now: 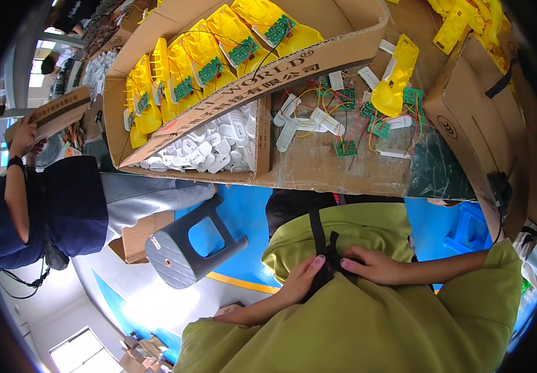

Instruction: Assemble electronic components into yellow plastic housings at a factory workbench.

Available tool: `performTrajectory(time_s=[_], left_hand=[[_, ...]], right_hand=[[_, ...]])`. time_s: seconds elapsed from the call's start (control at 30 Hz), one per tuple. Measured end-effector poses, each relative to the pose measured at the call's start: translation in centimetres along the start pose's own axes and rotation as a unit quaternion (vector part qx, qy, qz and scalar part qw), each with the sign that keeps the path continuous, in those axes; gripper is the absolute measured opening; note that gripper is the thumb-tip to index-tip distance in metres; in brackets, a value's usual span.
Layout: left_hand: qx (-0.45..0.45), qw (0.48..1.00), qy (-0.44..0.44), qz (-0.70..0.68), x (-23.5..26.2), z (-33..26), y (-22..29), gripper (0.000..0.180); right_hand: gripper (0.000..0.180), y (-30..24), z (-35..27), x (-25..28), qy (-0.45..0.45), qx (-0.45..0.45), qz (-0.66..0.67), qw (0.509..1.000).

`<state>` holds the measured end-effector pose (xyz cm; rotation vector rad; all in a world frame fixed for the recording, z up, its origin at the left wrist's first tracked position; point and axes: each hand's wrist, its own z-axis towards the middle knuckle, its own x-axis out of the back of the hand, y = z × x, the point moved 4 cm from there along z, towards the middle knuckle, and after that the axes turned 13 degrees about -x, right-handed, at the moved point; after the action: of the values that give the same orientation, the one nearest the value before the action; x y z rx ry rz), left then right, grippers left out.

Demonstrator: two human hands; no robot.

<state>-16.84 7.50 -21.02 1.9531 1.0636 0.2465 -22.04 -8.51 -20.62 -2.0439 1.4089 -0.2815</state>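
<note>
Both of my hands are at my waist, in front of the green shirt (368,323) I wear. My left hand (302,281) is closed on a black strap (317,235), its thumb lying along the strap. Close beside it, my right hand (374,266) is closed with bent fingers on the black strap's other side, near a short loose end (333,239). The fingertips of both hands are partly hidden by the dark fabric. On the table edge ahead lie a yellow plastic shell (399,74) and several green circuit boards (345,148) with thin wires; neither hand touches them.
A cardboard box (368,46) holds yellow shells with circuit boards (243,51); white plastic parts (203,152) lie in front. Another carton (467,118) stands right. A grey stool (172,255) lies tipped on the floor, left. A person (69,205) there holds cardboard (60,115).
</note>
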Motion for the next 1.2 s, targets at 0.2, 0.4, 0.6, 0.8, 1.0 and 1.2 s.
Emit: performTrajectory(time_s=[0.2,0.4,0.6,0.8,1.0,1.2], left_hand=[[-0.070,0.978,0.196,0.033,1.6,1.5,2.5,0.042],[-0.234,0.938,0.208,0.150,4.5,6.1,6.2,0.037],[-0.291,0.896,0.113,0.317,2.4,8.6,7.0,0.034],[-0.341,0.823,-0.061,0.450,-1.0,10.7,7.1,0.031],[-0.283,0.881,-0.198,0.324,-2.7,9.9,6.4,0.033],[0.021,0.929,-0.310,0.203,5.3,0.6,0.4,0.027]], right_hand=[[0.037,0.1,0.6,0.1,-0.033,0.004,0.188,0.982],[0.033,-0.5,0.5,0.3,-0.089,-0.099,0.336,0.932],[0.041,-2.0,0.2,-0.1,-0.123,-0.112,0.280,0.946],[0.042,-2.3,2.2,-0.7,-0.191,-0.144,0.320,0.917],[0.025,-1.2,2.9,-1.5,-0.247,-0.129,0.372,0.886],[0.018,-1.7,1.8,-0.7,-0.163,-0.118,0.344,0.917]])
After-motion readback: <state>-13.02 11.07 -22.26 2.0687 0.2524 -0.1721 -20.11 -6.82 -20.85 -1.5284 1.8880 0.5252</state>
